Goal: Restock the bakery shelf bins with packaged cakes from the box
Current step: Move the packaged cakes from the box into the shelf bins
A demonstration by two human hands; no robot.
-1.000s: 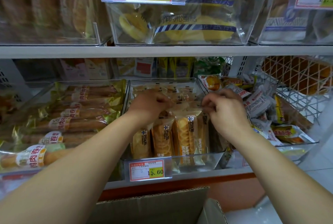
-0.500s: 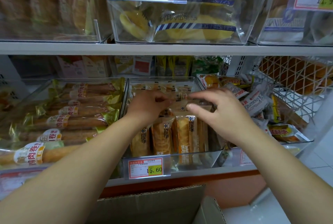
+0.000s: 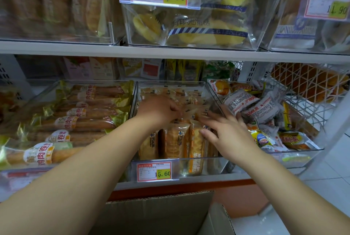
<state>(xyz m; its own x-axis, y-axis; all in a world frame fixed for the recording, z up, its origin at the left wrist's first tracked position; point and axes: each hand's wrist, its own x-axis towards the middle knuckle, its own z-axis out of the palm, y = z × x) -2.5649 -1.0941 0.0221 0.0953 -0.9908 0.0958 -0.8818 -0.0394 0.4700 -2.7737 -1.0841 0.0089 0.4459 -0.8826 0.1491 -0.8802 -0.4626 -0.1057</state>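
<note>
The left hand [image 3: 159, 109] lies knuckles-up on the standing row of packaged cakes [image 3: 176, 140] in the middle clear bin [image 3: 189, 82], its fingers bent down among the packet tops. Whether it pinches one cannot be told. The right hand [image 3: 227, 132] is spread with straight fingers, its thumb against a front packet. A 15.60 price tag [image 3: 157, 171] hangs on the bin's front. Long wrapped rolls [image 3: 75, 123] fill the bin to the left, and mixed small packets [image 3: 261, 109] fill the one to the right. An open cardboard box [image 3: 161, 214] stands below.
</note>
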